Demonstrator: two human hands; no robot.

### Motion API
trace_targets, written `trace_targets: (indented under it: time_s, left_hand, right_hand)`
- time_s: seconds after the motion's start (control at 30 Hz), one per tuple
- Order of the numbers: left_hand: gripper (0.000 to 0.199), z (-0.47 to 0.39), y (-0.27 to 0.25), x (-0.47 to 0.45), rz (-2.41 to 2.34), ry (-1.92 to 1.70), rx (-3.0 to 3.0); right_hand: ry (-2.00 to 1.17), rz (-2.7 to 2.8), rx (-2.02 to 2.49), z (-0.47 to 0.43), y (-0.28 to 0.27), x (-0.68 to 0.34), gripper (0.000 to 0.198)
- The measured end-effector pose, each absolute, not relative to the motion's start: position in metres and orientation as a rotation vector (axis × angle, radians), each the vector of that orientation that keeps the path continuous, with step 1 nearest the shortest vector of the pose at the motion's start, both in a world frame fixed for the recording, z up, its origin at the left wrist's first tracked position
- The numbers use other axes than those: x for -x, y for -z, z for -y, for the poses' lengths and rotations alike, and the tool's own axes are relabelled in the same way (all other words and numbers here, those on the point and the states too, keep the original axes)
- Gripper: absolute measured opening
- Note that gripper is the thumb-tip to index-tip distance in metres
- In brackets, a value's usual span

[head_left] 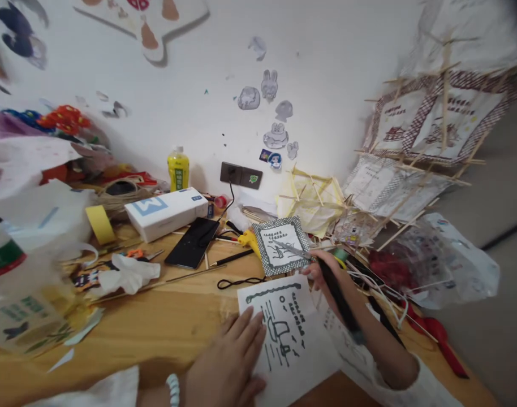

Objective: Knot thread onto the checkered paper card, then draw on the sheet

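Note:
My left hand (231, 356) lies flat with fingers stretched out, pressing the left side of a white sheet of paper (313, 345). The sheet bears dark green line drawing and lettering. My right hand (326, 280) grips a slim pen-like tool (337, 294) with a dark handle and a thin silver-grey tip; its exact kind is unclear. The tip points left, over a small picture card (279, 263) with a checkered border, beyond the sheet. Under my right forearm, another drawn sheet (347, 350) is partly covered.
A black phone (192, 243), a white box (167, 215), yellow tape (100, 224) and a pencil (232, 258) lie to the left. A large plastic bottle (16, 294) stands at the left edge. Stick-and-paper frames (411, 158) lean at right, near plastic bags (462, 265) and red ribbon (436, 333).

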State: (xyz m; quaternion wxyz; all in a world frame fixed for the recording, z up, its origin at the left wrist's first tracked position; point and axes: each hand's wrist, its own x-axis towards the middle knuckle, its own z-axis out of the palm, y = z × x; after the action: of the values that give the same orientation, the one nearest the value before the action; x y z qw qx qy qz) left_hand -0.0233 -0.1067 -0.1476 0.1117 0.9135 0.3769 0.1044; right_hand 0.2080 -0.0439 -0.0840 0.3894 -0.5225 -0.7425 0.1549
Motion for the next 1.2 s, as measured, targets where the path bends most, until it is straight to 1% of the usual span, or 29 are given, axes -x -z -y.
trace_targets:
  time_s: [0.1,0.13,0.2,0.37,0.53,0.67,0.87,1.2]
  left_hand:
    - [0.064,0.104,0.148,0.018,-1.116,-0.279,-2.606]
    - [0.064,0.103,0.148,0.018,-1.135,-0.280,-2.592]
    - [0.064,0.103,0.149,0.020,-1.197,-0.293,-2.574]
    - [0.061,0.104,0.152,0.035,-1.274,-0.299,-2.543]
    - [0.059,0.100,0.141,0.039,-1.236,-0.228,-2.505]
    - [0.060,0.100,0.136,0.037,-1.240,-0.191,-2.496]
    - [0.064,0.100,0.135,0.037,-1.255,-0.138,-2.471]
    - [0.065,0.098,0.138,0.037,-1.213,-0.081,-2.486]
  right_hand:
    - [-0.509,2.028,1.109,0.046,0.081,-0.176,0.031]
    - [-0.517,2.067,1.031,0.045,0.085,-0.165,0.029]
    - [-0.634,2.119,0.923,0.041,0.099,-0.147,0.024]
    - [-0.945,1.854,1.083,0.029,0.138,-0.140,0.007]
    - [-1.111,1.869,1.106,0.023,0.143,-0.157,0.008]
    - [-1.033,2.004,1.103,0.028,0.141,-0.160,0.004]
    - [-0.802,2.196,1.209,0.038,0.139,-0.156,0.009]
    - [-0.617,2.357,1.185,0.032,0.136,-0.150,0.009]
